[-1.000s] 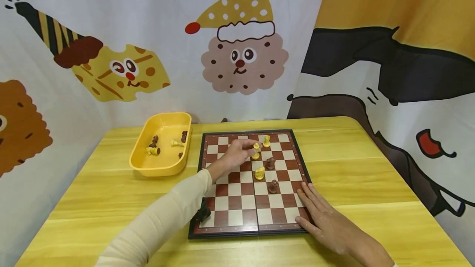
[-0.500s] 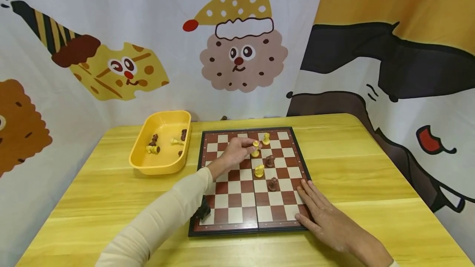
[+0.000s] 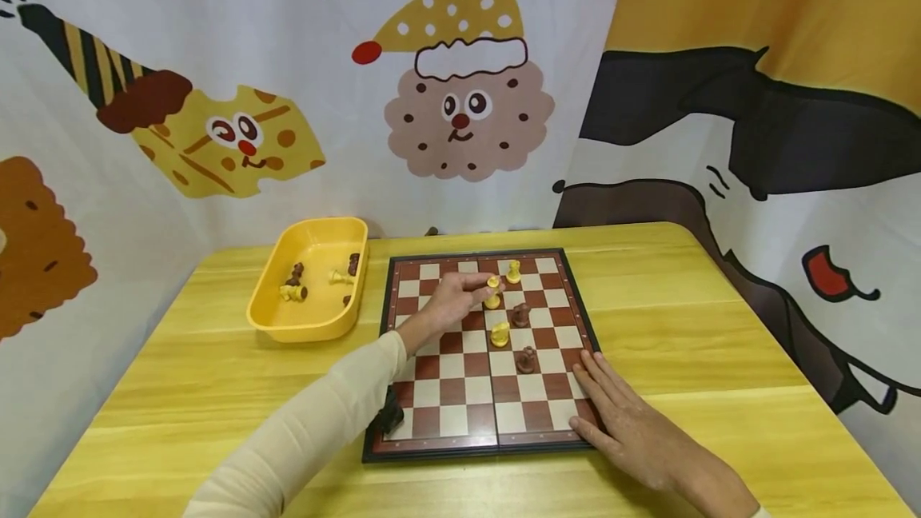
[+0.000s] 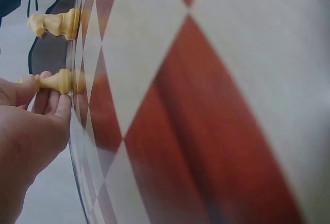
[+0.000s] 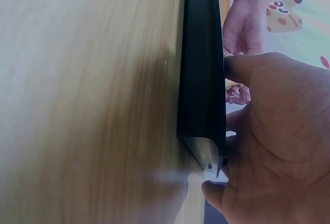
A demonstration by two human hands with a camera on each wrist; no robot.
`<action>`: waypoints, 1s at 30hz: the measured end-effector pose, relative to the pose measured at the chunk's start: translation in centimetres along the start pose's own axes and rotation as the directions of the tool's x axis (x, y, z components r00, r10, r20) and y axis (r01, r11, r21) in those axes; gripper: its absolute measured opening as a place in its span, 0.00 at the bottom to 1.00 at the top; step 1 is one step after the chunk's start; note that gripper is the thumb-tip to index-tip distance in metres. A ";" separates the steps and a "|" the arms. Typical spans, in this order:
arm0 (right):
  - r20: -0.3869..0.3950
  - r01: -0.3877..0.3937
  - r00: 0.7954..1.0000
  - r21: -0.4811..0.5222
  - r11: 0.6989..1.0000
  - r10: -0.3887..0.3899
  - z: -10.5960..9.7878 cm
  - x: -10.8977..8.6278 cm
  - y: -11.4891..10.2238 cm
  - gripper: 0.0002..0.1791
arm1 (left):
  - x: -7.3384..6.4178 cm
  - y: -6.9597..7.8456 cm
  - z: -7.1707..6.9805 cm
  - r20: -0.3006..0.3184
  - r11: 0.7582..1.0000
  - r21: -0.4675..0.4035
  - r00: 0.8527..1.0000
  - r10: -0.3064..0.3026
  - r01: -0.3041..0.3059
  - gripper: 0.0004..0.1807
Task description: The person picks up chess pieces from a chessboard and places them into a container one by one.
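In the head view my left hand (image 3: 449, 302) pinches a yellow chess piece (image 3: 492, 300) between thumb and fingers, and its base stands on or very near the chessboard (image 3: 453, 420). The left wrist view shows the fingers round the upper part of this piece (image 4: 63, 81), hiding its head. Just behind is another yellow piece (image 3: 513, 271). Nearer me stand a brown knight (image 3: 520, 314), a yellow knight (image 3: 500, 334) and a brown chess piece (image 3: 526, 359). My right hand (image 3: 636, 426) rests with extended fingers on the board's right border; its palm (image 5: 289, 136) shows beside the dark board side.
A yellow tray (image 3: 262, 310) at the back left holds several fallen brown and yellow pieces. A dark object (image 3: 390, 412), partly behind the left sleeve, is at the board's near left corner. The wooden table (image 3: 691, 302) extends around the board, with a printed curtain (image 3: 345, 142) behind.
The view shifts slightly. My left hand stays at the same yellow chess piece, and my right hand keeps its place on the board's border.
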State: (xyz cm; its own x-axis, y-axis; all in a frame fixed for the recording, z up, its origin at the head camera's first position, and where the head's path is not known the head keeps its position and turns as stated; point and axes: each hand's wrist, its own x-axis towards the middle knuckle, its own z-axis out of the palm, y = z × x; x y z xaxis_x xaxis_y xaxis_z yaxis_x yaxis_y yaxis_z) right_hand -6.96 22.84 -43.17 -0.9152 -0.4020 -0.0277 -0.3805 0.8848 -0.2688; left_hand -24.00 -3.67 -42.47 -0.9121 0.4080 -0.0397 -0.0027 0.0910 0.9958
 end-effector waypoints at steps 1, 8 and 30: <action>-0.002 0.000 1.000 0.001 1.000 0.000 0.0 0.0 -0.1 0.38 | 0.0 0.1 -0.1 0.002 1.000 -0.011 1.000 0.007 -0.007 0.19; -0.007 -0.004 1.000 0.007 1.000 0.004 -0.2 0.1 -0.1 0.38 | -0.3 1.0 -0.6 -0.028 0.999 0.049 0.999 0.025 -0.024 0.21; 0.002 -0.004 1.000 0.017 1.000 0.004 0.0 0.1 -0.2 0.38 | -2.3 1.6 -3.5 -0.070 0.999 0.037 0.998 -0.004 0.007 0.20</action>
State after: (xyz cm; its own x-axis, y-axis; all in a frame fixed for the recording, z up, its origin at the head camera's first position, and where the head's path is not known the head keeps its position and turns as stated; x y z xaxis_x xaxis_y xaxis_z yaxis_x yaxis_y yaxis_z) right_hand -6.96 22.58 -43.14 -0.9163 -0.3993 -0.0309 -0.3748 0.8822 -0.2849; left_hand -23.32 -7.69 -40.50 -0.9387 0.3428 -0.0378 0.0066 0.1274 0.9918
